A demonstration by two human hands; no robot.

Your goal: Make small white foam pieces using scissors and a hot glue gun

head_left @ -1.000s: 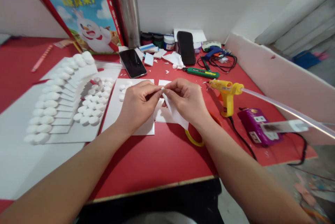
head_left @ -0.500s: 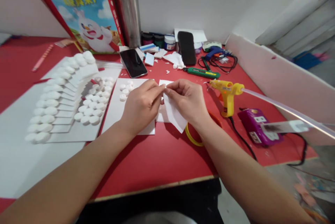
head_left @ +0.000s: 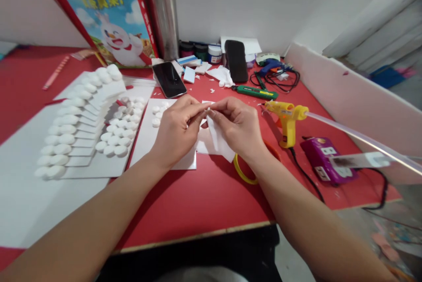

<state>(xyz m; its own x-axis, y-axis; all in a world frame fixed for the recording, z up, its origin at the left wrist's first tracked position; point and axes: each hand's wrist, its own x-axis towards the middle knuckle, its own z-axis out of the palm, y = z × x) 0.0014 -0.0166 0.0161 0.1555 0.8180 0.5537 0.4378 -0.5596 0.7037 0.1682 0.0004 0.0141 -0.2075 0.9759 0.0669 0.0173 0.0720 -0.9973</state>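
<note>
My left hand [head_left: 180, 128] and my right hand [head_left: 235, 123] meet at the fingertips above the red table. Both are closed in a pinch on the upper end of a thin white paper strip [head_left: 221, 139], which hangs down beside my right fingers. The pinched end is mostly hidden by the fingertips. Below my left hand lies a white board [head_left: 145, 152] with several small white discs [head_left: 155, 122]. A smaller white sheet [head_left: 205, 145] lies under the strip. A yellow tape ring [head_left: 242, 172] is partly covered by my right wrist.
Left stands a stepped white model [head_left: 82, 150] edged with white discs. A yellow glue gun [head_left: 286, 119] and purple box [head_left: 326, 159] are at right. Behind lie a phone [head_left: 169, 79], a green cutter [head_left: 257, 93], paper scraps and a steel flask [head_left: 161, 18].
My left fingers have shifted slightly, with the thumb and index finger now pinching at the strip's top. The strip's hanging end has swung up a little. The view has moved slightly.
</note>
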